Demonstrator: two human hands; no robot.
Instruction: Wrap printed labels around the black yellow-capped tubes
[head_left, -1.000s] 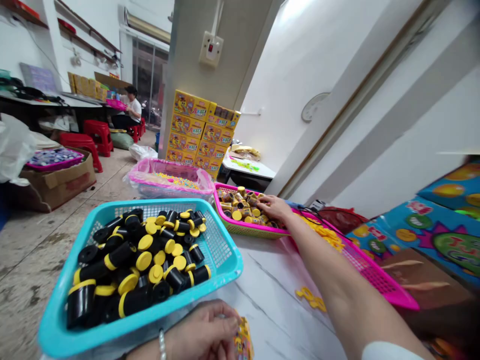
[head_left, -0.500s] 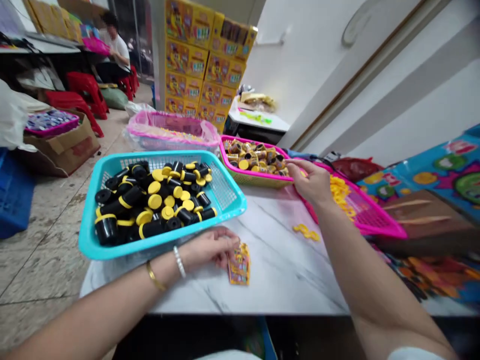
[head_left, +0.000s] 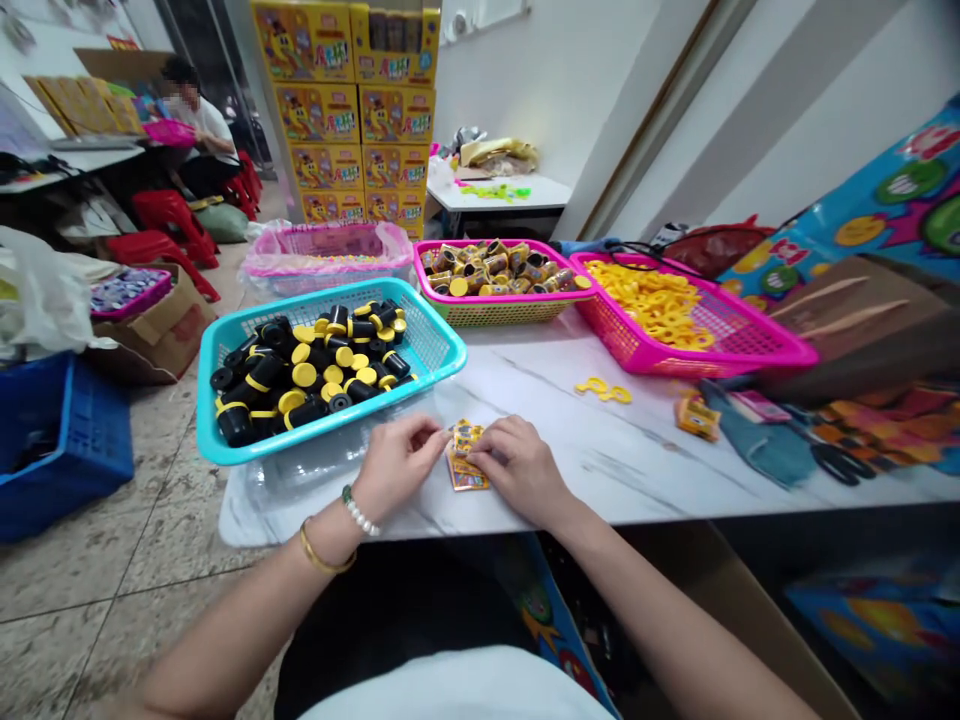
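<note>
My left hand (head_left: 397, 462) is closed in a pinch at the left edge of a small printed yellow card (head_left: 466, 437). From the other side, the bent fingers of my right hand (head_left: 519, 468) grip the same card. Under it on the table lies more of the yellow printed paper (head_left: 469, 480); whether it is one stack or separate pieces I cannot tell. A turquoise basket (head_left: 225, 445) of black cylinders with yellow caps (head_left: 304, 375) stands to the left. Beyond my hands, two linked yellow plastic rings (head_left: 602, 390) lie on the marbled table (head_left: 555, 440).
A pink-rimmed basket (head_left: 510, 310) holds small printed cylinders. Right of it, a pink basket (head_left: 757, 345) contains yellow plastic pieces (head_left: 645, 300). Scissors (head_left: 841, 463) and a small yellow box (head_left: 697, 415) lie at right. Printed yellow cartons (head_left: 322, 115) are stacked behind; a person (head_left: 202, 130) sits far left.
My right hand has come back from the printed-cylinder basket to the yellow card beside my left hand. The view has shifted, showing more of the table's right side.
</note>
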